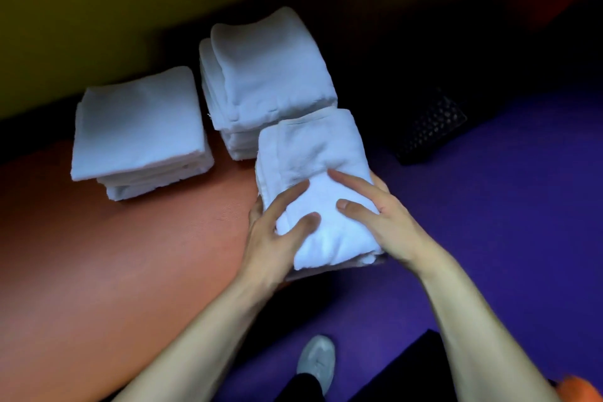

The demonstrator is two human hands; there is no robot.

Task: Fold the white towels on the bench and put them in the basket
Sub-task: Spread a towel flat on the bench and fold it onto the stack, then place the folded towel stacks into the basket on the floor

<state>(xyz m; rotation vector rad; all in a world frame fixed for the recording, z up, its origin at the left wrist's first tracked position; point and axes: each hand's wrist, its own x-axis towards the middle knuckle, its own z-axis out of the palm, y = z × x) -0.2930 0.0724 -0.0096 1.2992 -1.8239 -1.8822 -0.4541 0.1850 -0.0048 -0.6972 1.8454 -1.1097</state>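
Note:
A stack of folded white towels is held at the bench's right edge, partly out over the floor. My left hand grips its near left side, thumb on top and fingers underneath. My right hand clamps the near right side the same way. Two more piles of folded white towels rest on the orange bench: a tall pile at the back and a lower pile to its left. A dark mesh basket stands on the floor to the right, in shadow.
A yellow-green wall runs behind the bench. The floor on the right is purple. My grey shoe shows below, with a dark flat object beside it at the bottom right.

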